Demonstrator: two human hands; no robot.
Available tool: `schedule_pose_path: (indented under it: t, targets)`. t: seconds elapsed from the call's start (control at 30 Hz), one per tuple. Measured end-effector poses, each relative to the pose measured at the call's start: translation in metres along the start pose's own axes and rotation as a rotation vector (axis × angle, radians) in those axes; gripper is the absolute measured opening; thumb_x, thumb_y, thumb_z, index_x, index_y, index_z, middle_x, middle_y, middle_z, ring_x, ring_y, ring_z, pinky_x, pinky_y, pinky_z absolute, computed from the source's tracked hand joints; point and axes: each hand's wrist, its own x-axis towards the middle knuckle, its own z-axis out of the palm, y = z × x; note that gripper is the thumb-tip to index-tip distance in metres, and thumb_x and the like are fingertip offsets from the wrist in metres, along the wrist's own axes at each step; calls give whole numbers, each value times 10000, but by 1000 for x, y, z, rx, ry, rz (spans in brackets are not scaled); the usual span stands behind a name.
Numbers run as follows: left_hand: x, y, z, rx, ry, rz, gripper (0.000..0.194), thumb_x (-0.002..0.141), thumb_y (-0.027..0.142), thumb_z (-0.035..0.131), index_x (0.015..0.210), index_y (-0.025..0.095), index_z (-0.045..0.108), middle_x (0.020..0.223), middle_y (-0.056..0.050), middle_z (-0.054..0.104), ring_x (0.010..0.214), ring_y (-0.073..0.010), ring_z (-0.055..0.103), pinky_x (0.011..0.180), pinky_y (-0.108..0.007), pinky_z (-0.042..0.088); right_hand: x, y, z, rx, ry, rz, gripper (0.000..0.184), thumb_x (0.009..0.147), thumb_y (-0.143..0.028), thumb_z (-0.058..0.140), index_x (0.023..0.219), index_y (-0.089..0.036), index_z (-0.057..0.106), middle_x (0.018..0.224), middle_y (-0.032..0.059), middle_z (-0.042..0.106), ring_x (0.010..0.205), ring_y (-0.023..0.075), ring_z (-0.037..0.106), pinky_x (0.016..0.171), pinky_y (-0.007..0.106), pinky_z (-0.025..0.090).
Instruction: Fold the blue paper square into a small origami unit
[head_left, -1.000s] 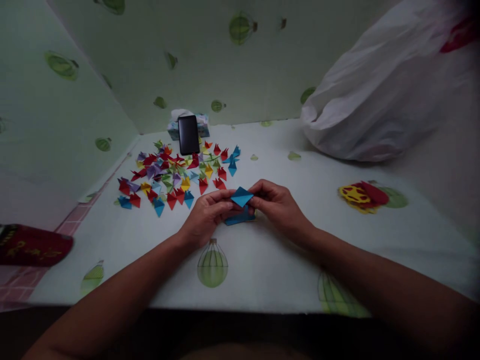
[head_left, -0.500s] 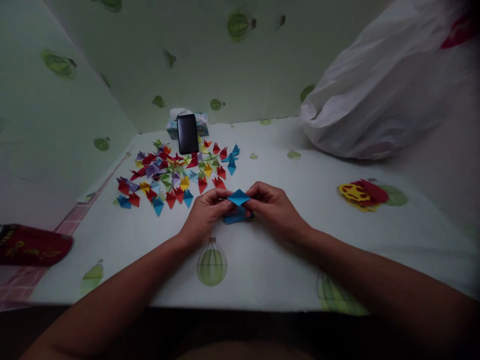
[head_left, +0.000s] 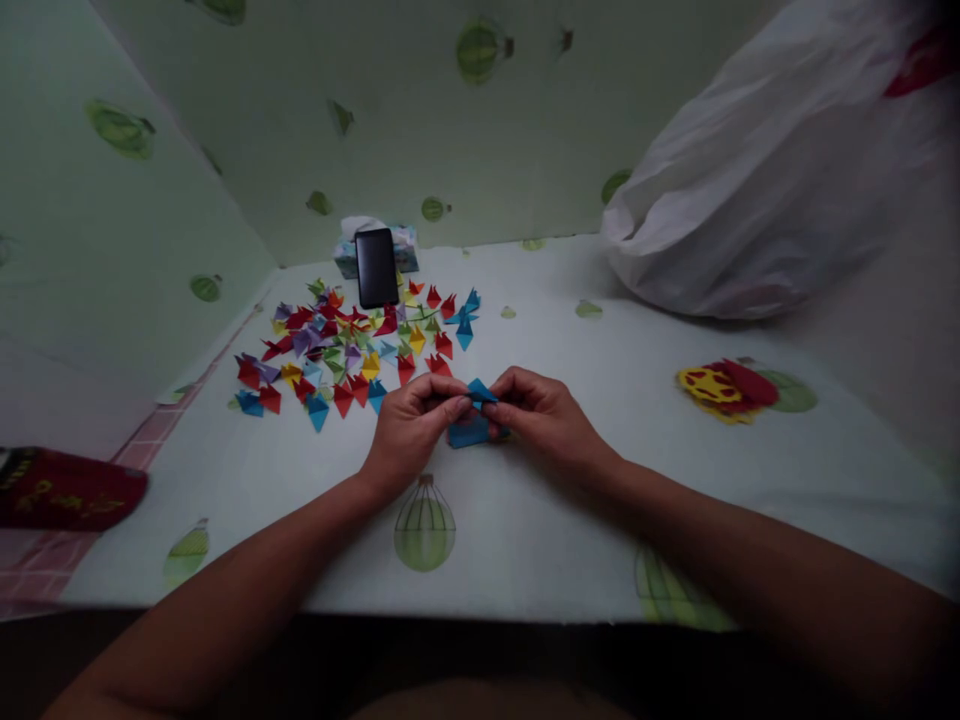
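Note:
Between my two hands is a small piece of blue folded paper, bent to a point at the top. My left hand pinches its left side between thumb and fingers. On its right side, my right hand pinches it the same way. Below the fingertips, a blue paper stack lies on the table, partly covered by my fingers. Just beyond my left hand spread many small folded paper figures in red, blue, yellow, green and purple.
A dark phone leans on a tissue box at the back. To the right sits a big white plastic bag, with yellow and red cut-outs nearer. A dark red packet lies at the left edge of the table.
The blue paper between my fingers has gone from a flat, wide diamond to a narrower, bent shape. My hands have stayed almost in place.

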Motion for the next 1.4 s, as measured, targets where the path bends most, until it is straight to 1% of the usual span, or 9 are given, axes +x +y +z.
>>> schedule_pose_path:
  t: [0.27, 0.57, 0.7, 0.83, 0.97, 1.1, 1.2, 1.27, 1.4]
  targets:
    - [-1, 0, 1, 9, 38, 44, 183, 733, 247, 821, 782, 146, 677, 723, -2, 698, 621, -121, 682, 562, -213, 556, 0, 1, -1, -111, 31, -81, 168, 818, -317, 718, 768, -179, 637, 705, -18, 605, 616, 116, 536, 593, 271, 440]
    - [-2, 2, 5, -77, 52, -13, 340, 693, 204, 834, 986, 176, 662, 726, 43, 676, 597, -114, 694, 567, -208, 563, -3, -2, -2, -370, 101, -260, 129, 853, -234, 656, 739, -184, 624, 723, -3, 590, 680, 139, 527, 646, 291, 399]
    - [-2, 1, 4, 10, 15, -80, 189, 725, 277, 800, 822, 148, 703, 676, 6, 696, 588, -125, 685, 552, -213, 546, -1, -2, -4, -471, 86, -324, 151, 874, -246, 631, 740, -179, 611, 732, 4, 593, 678, 137, 522, 645, 285, 393]
    - [-6, 2, 5, 138, -16, -65, 145, 716, 264, 786, 736, 149, 700, 632, 8, 690, 567, -113, 661, 564, -208, 525, -1, -2, -3, -484, 21, -282, 201, 893, -311, 633, 746, -184, 583, 719, 6, 606, 664, 139, 531, 622, 271, 399]
    - [-8, 6, 7, 147, -96, -120, 161, 718, 269, 778, 692, 153, 669, 562, 17, 665, 509, -102, 622, 531, -204, 503, -5, -5, -1, -584, 9, -356, 240, 920, -244, 565, 687, -188, 552, 669, 1, 583, 625, 130, 513, 622, 275, 381]
    - [-3, 8, 4, 47, -71, -162, 204, 702, 280, 806, 720, 156, 646, 559, 10, 679, 495, -109, 618, 528, -220, 526, -4, -8, -3, -490, 99, -257, 293, 982, -333, 482, 740, -192, 568, 640, -1, 578, 588, 135, 532, 602, 282, 401]
    - [2, 5, 0, -2, 7, -169, 247, 705, 317, 822, 752, 149, 648, 582, 8, 679, 508, -115, 632, 528, -227, 540, -1, -9, -5, -327, 53, -151, 323, 975, -433, 496, 799, -184, 601, 699, 12, 617, 602, 140, 583, 624, 293, 455]
    - [4, 2, -3, -44, 30, -163, 276, 696, 324, 840, 776, 151, 640, 622, 16, 679, 548, -127, 664, 546, -235, 559, 1, -7, -5, -266, 5, -75, 231, 887, -405, 617, 812, -187, 604, 677, -11, 596, 580, 133, 560, 574, 277, 431]
    - [4, -2, -3, -128, 1, -128, 337, 699, 275, 848, 940, 179, 633, 798, 22, 717, 634, -131, 718, 630, -251, 596, 1, -4, -3, -217, -11, -11, 214, 849, -355, 623, 730, -192, 554, 618, -20, 579, 557, 123, 531, 563, 273, 407]
